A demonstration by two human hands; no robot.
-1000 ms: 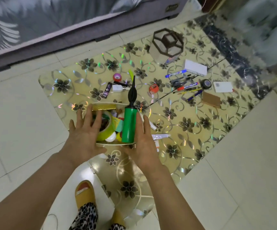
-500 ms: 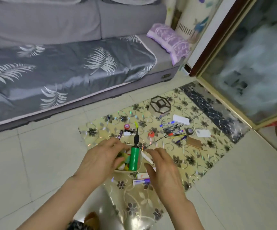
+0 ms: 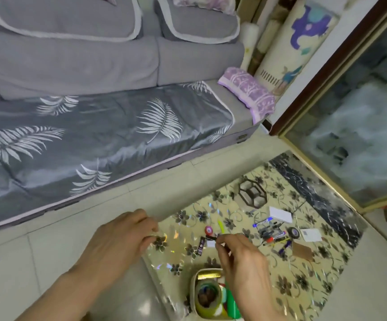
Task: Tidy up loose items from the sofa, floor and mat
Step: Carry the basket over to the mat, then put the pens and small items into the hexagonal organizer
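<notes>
The sofa (image 3: 95,140) looks bare. Most loose bits lie on your shiny mat (image 3: 308,269), easy to reach. Your left hand (image 3: 118,246) hangs loosely curled, holding nothing. Your right hand (image 3: 241,262) pinches a small dark thing (image 3: 211,238), probably for the tub (image 3: 193,288), which holds tape rolls and a green pump.

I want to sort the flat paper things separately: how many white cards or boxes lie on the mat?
2 are clear: a white box near the hexagonal frame, and a white card right of the black tape roll. A small white item by the right hand is partly hidden.
</notes>
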